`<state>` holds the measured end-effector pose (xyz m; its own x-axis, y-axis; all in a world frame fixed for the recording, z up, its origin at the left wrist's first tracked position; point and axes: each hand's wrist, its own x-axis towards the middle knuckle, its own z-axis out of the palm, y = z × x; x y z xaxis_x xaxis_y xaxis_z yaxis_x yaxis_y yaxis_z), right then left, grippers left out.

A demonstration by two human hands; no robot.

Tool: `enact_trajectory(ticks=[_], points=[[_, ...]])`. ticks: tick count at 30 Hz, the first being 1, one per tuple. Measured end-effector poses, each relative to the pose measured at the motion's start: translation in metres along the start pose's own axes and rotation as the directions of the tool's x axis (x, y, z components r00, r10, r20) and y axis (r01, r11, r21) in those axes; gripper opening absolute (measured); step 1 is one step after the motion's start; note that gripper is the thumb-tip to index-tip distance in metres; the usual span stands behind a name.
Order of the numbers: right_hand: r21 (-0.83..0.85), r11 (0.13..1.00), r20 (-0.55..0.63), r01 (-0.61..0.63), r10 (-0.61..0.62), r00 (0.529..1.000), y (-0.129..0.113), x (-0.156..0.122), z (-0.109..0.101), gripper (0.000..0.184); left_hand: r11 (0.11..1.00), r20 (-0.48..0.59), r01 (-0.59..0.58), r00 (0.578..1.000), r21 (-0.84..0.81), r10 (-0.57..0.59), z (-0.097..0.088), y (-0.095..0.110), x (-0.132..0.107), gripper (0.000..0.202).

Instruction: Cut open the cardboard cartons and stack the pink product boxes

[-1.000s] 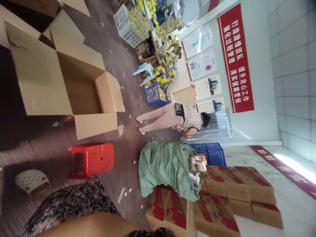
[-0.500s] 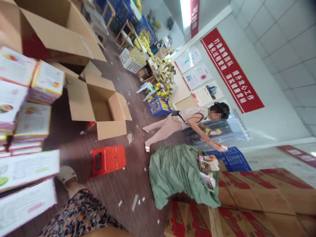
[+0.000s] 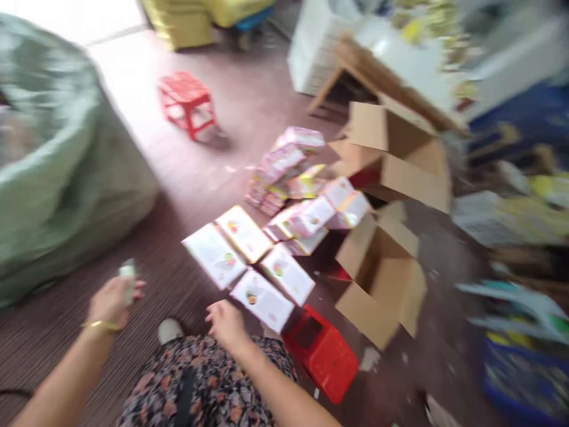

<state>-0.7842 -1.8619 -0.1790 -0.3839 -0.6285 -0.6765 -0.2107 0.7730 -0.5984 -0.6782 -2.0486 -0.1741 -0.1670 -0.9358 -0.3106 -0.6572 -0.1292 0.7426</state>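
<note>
My left hand [image 3: 108,303], with a yellow bracelet at the wrist, is closed around a small pale green object [image 3: 127,277]; blur hides its kind. My right hand [image 3: 226,325] hangs over my flowered clothing with loosely bent fingers and nothing visible in them. Just beyond it lie several white printed boxes, the nearest a white box [image 3: 262,299] with a fruit picture. More printed cartons [image 3: 306,213] are stacked behind these.
Two opened cardboard boxes [image 3: 400,284] stand to the right. A red stool [image 3: 326,356] is close on the right, another red stool [image 3: 186,98] farther off. A large green sack [image 3: 66,178] fills the left side. Wooden furniture [image 3: 382,77] and blue crates [image 3: 524,367] are farther right.
The view has swung round and down from the room with a co-worker to the floor before me. Both my hands are now in view, the left one holding the pale green object.
</note>
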Motion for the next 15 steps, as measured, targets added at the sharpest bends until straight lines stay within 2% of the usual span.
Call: enact_trajectory(ticks=[1,2,3,4,5,7,10,12,15], points=[[0.005,1.000,-0.031,0.019,-0.018,0.999,-0.003,0.011,0.011,0.029,0.986,-0.027,0.160,0.986,-0.049,-0.162,-0.026,-0.029,0.005,0.043],[-0.006,0.998,-0.106,0.069,-0.069,0.992,-0.004,0.024,0.016,0.029,0.952,-0.031,0.289,0.955,-0.103,-0.294,-0.042,-0.055,0.004,0.043],[-0.063,0.987,-0.175,0.149,-0.158,0.972,-0.004,0.040,0.018,0.028,0.914,-0.017,0.377,0.923,-0.147,-0.384,-0.047,-0.079,0.001,0.043],[-0.159,0.957,-0.207,0.244,-0.274,0.939,-0.003,0.059,0.017,0.030,0.889,0.010,0.426,0.902,-0.169,-0.431,-0.045,-0.100,-0.005,0.042],[-0.261,0.906,-0.209,0.334,-0.390,0.897,-0.002,0.079,0.015,0.032,0.870,0.061,0.460,0.887,-0.178,-0.457,-0.036,-0.118,-0.013,0.040],[-0.439,0.780,-0.135,0.446,-0.548,0.825,0.001,0.123,0.013,0.035,0.842,0.190,0.510,0.857,-0.178,-0.479,-0.007,-0.143,-0.030,0.036],[-0.639,0.587,0.039,0.497,-0.621,0.783,0.017,0.179,0.020,0.044,0.845,0.321,0.517,0.830,-0.135,-0.457,0.045,-0.159,-0.039,0.028],[-0.722,0.479,0.111,0.500,-0.633,0.766,0.033,0.203,0.028,0.050,0.876,0.338,0.472,0.843,-0.095,-0.418,0.076,-0.160,-0.025,0.029],[-0.785,0.395,0.103,0.478,-0.677,0.729,0.055,0.216,0.033,0.053,0.930,0.318,0.368,0.884,-0.024,-0.342,0.112,-0.155,0.016,0.031]])
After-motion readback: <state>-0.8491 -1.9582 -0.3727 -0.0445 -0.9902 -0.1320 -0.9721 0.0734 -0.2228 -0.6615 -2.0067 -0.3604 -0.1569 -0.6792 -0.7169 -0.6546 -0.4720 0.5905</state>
